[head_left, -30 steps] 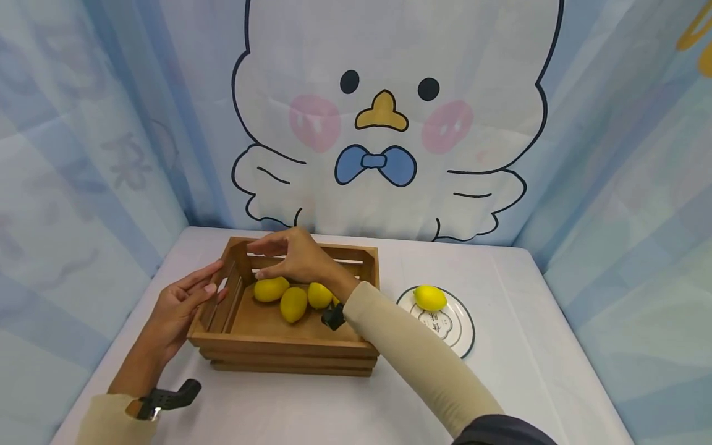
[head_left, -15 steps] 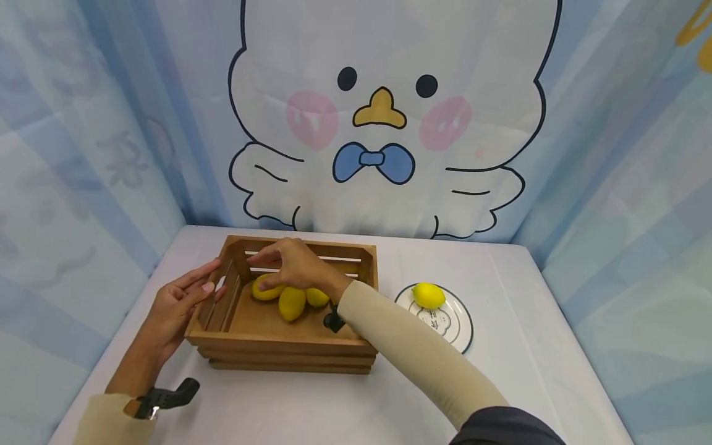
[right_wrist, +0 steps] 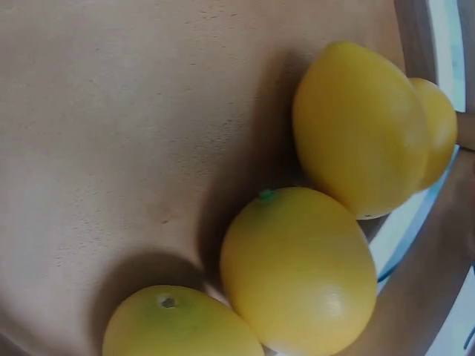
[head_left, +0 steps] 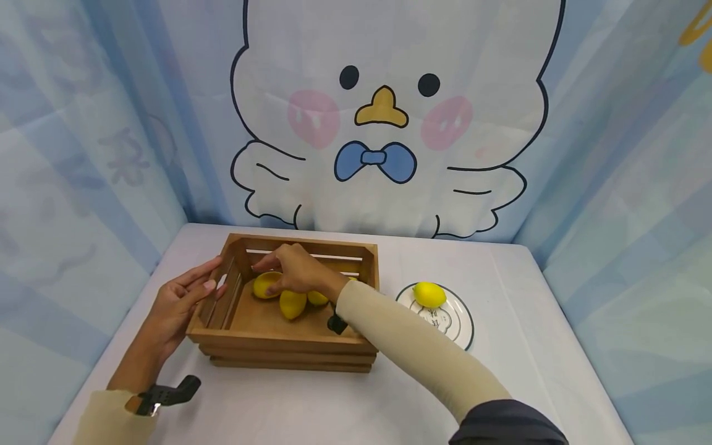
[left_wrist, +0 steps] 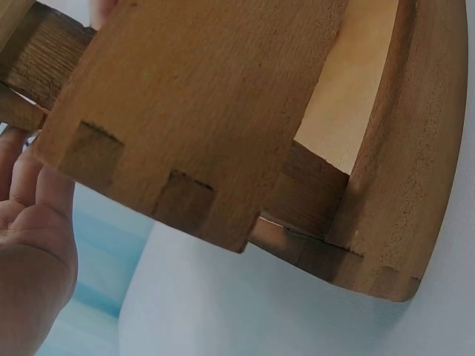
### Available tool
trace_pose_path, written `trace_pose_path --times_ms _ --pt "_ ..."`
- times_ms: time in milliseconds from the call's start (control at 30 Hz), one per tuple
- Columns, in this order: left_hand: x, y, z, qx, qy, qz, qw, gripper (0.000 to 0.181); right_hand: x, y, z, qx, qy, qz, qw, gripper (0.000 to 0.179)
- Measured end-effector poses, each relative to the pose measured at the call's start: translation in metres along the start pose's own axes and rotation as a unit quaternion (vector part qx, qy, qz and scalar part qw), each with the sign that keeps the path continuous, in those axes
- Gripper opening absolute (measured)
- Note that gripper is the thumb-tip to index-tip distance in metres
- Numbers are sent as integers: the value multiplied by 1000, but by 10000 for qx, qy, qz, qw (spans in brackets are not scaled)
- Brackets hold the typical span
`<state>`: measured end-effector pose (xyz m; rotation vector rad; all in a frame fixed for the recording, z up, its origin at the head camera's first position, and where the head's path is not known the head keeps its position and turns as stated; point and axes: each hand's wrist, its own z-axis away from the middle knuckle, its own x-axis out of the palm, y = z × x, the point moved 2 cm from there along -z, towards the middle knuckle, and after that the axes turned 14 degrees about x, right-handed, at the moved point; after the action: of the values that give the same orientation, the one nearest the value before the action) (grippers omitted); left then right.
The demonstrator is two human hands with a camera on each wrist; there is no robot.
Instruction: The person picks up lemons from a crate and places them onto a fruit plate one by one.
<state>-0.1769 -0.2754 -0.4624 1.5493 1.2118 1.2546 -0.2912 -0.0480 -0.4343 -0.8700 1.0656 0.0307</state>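
Observation:
A slatted wooden crate (head_left: 289,347) stands on the table with several lemons inside. My left hand (head_left: 177,309) holds the crate's left end wall, thumb and fingers about its edge; in the left wrist view that hand (left_wrist: 33,237) lies beside the wood. My right hand (head_left: 297,270) reaches down into the crate over the leftmost lemon (head_left: 266,285). Its thumb overlaps that lemon's near side and its fingers spread past the far side; contact is unclear. Next to it lies a second lemon (head_left: 292,304), with another lemon (head_left: 317,298) partly hidden by the hand. The right wrist view shows lemons (right_wrist: 297,271) clustered, without my fingers.
Right of the crate, a white dark-rimmed plate (head_left: 458,334) bears one lemon (head_left: 430,295). The white tablecloth (head_left: 534,371) runs up to a printed curtain (head_left: 473,204) at the back, with more curtains at both sides. My right forearm crosses the crate's right end.
My right hand has lowered from above the leftmost lemon to around it. The left hand stays at the crate's left end, and the lemons lie as before.

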Motion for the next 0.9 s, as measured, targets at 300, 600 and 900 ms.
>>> trace_pose_path --times_ms 300,600,900 --pt "-1 -2 0 69 23 24 10000 59 4 3 -3 -22 21 510 9987 54" --pt "-2 0 -1 -19 23 -57 10000 58 8 6 -5 -5 -39 645 9979 58" --pt "-2 0 -1 -37 -18 -135 9999 59 9 5 -3 -14 -78 676 9977 57"
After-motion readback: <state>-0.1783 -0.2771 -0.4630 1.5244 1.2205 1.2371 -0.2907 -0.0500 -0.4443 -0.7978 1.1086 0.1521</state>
